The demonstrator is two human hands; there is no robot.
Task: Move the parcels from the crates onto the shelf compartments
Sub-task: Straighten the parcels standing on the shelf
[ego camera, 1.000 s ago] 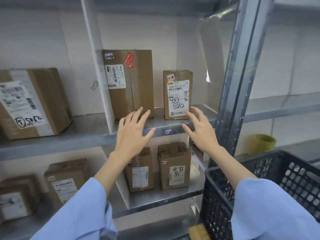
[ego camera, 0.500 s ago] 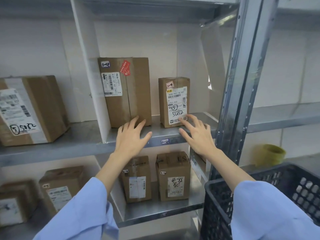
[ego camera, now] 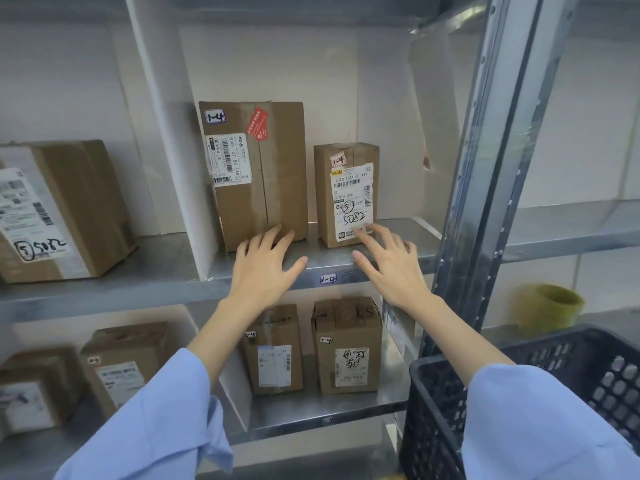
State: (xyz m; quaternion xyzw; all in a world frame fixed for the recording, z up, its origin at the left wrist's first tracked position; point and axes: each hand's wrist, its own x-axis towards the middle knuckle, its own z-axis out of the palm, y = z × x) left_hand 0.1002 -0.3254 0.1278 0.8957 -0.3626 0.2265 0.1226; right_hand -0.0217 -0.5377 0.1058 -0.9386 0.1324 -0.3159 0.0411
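Note:
Two cardboard parcels stand upright in the shelf compartment tagged 1-4 [ego camera: 328,278]: a tall parcel [ego camera: 256,171] on the left and a smaller parcel [ego camera: 346,194] with a handwritten white label on the right. My left hand [ego camera: 265,268] is spread flat, its fingertips touching the bottom front of the tall parcel. The fingers of my right hand [ego camera: 389,265] are straight too, and the index fingertip touches the lower label edge of the smaller parcel. Neither hand holds anything. A black plastic crate [ego camera: 433,410] sits at the lower right; its inside is hidden.
A white divider [ego camera: 166,150] walls the compartment's left side, with a large parcel [ego camera: 65,209] beyond it. Several parcels [ego camera: 348,344] stand on the shelf below. A grey metal upright [ego camera: 485,168] rises at the right, with a yellow tape roll [ego camera: 550,306] behind it.
Both hands moved forward and up from in front of the shelf edge to the bases of the two parcels, staying spread; the camera came closer and tilted up.

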